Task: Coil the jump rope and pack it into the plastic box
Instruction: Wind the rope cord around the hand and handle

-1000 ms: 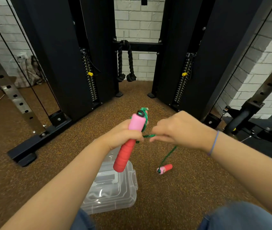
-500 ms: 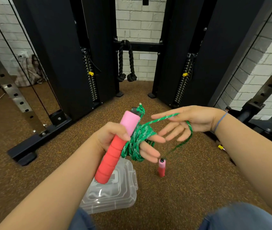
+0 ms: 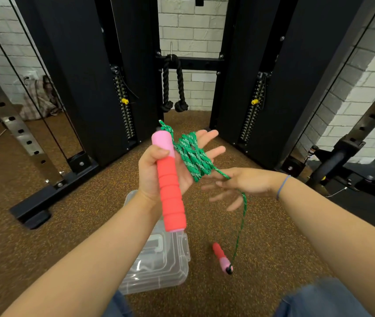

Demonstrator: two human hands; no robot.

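Note:
My left hand [image 3: 156, 170] grips the red and pink foam handle [image 3: 169, 184] of the jump rope with the thumb, fingers stretched out. Several turns of green rope [image 3: 193, 156] are wound around those fingers. My right hand [image 3: 239, 185] is just to the right and lower, fingers spread, with the rope strand running over them and hanging down. The second handle [image 3: 222, 257] dangles at the strand's end near the floor. The clear plastic box [image 3: 159, 268], lid shut, sits on the floor below my left forearm, partly hidden by it.
Brown speckled rubber floor [image 3: 261, 259] all around. A black cable machine [image 3: 86, 65] stands ahead, with a black rope attachment [image 3: 172, 88] hanging in its middle. A steel rack upright [image 3: 15, 124] is at left, black equipment [image 3: 353, 170] at right. My knees in jeans [image 3: 323, 300] show at the bottom.
My left hand rose and turned the handle more upright. My right hand dropped below the coil, carrying the strand down. The free handle swung lower and to the right.

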